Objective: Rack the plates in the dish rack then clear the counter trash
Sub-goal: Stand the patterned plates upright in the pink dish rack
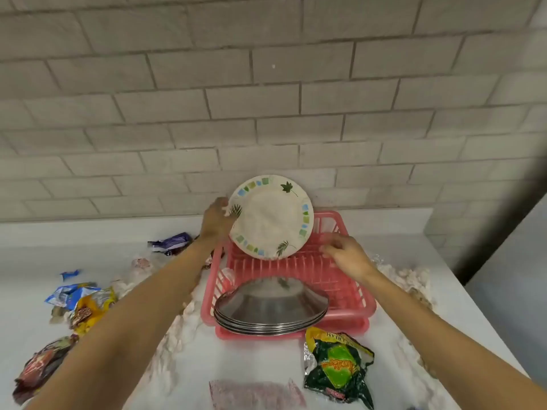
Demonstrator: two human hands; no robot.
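Racking step: left hand (217,220) grips plate (270,217) rim, right hand (347,257) rests on rack (349,303), grip unclear; next, seat plate in slots below it.

We are in a home kitchen: a white marble-patterned counter (257,356) runs against a grey brick-tiled wall (266,99), bearing a pink plastic dish rack (352,309) with stacked steel plates (270,309) and crumpled snack wrappers (337,365).
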